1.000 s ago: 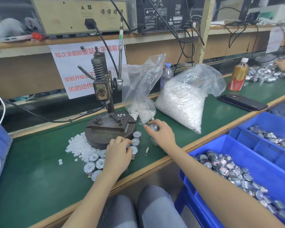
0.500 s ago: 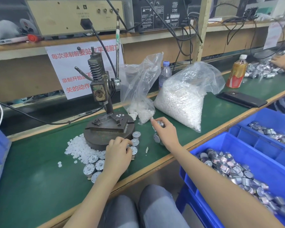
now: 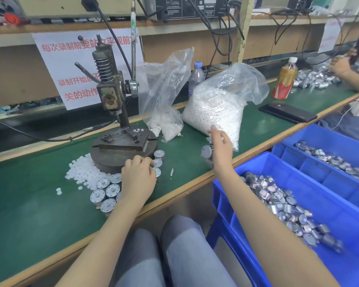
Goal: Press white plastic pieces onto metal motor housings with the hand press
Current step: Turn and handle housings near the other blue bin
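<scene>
The hand press [image 3: 110, 96] stands on its round metal base [image 3: 120, 154] at the middle left of the green bench. Loose white plastic pieces [image 3: 83, 172] and several upright metal motor housings [image 3: 106, 189] lie in front of the base. My left hand [image 3: 138, 177] rests there, its fingers curled over a housing at the base's edge. My right hand [image 3: 221, 150] is farther right and holds motor housings [image 3: 206, 152] against its thumb side. Its index finger touches the big bag of white pieces [image 3: 216, 108].
A smaller bag of white pieces [image 3: 166, 121] and a water bottle [image 3: 196, 77] stand behind the press. Two blue bins [image 3: 319, 183] [image 3: 330, 139] of housings sit off the bench at right. A black phone [image 3: 286, 112], an orange bottle [image 3: 285, 81] and another person's hand [image 3: 340, 67] are at far right.
My right hand has moved right with the housings, away from the press base and up to the big bag. My left hand has stayed by the base.
</scene>
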{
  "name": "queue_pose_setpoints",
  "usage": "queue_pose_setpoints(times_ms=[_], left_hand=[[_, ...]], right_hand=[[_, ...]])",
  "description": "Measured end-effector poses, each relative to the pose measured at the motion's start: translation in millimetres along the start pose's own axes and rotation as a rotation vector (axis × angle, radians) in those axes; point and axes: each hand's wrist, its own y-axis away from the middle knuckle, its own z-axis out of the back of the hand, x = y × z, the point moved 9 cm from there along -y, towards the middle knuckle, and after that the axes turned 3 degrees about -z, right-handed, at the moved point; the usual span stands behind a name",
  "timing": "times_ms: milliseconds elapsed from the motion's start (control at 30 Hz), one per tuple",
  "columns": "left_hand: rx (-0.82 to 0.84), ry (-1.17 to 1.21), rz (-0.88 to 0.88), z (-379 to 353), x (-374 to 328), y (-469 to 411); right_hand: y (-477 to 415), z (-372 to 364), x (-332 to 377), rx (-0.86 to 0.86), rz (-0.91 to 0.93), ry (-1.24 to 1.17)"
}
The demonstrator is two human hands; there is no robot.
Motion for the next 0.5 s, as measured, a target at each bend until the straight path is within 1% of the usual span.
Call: queue_pose_setpoints(times_ms=[100, 233, 300, 433, 500], left_hand=[[0.004, -0.001, 0.002, -0.2, 1.0, 1.0], [0.001, 0.01, -0.008, -0.2, 1.4, 1.3], [-0.007, 0.01, -0.006, 0.2, 1.3, 0.8], [-0.02, 0.012, -0.006, -0.7, 1.9, 0.7], [-0.023, 0.015, -0.013, -1.2, 2.6, 0.8]], right_hand=[[-0.6, 37.3, 6.2, -0.08, 0.025, -0.027], [-2.9, 92.3, -7.6, -0.169, -0.056, -0.022], [-3.7, 120.4, -20.0, -0.223, -0.071, 0.07], [-6.5, 167.3, -50.5, -0.311, -0.056, 0.393], [-9.4, 186.0, -65.1, -0.33, -0.08, 0.522]])
